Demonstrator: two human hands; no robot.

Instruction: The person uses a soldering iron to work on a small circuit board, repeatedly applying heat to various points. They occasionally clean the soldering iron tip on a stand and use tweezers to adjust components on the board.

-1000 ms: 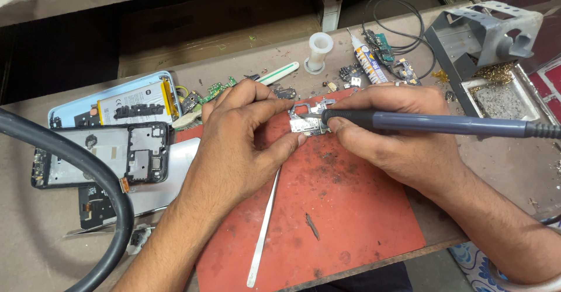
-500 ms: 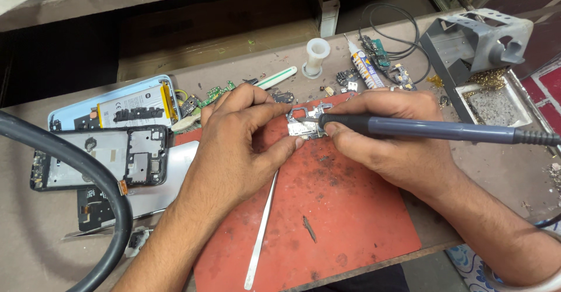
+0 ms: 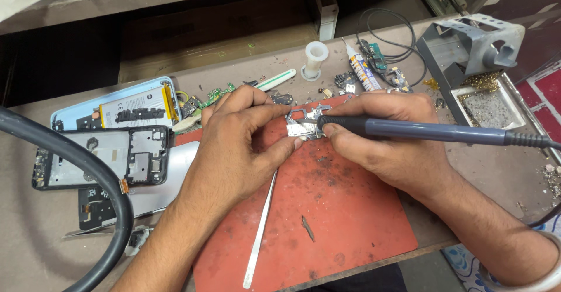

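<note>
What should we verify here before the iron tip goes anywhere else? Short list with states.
1. Small silvery metal board piece pinched by the left hand: ok, thumb and fingers grip it.
2. Blue-grey soldering iron held firmly in the right hand: ok.
3. Tip on the intended joint: cannot tell, the tip is hidden against the piece.
4. Left fingertips away from the hot tip: not ok, they sit right beside it.
5. Work over the red rubber mat: ok.
6. Long steel tweezers out of the way: ok, lying on the mat below the hands.
</note>
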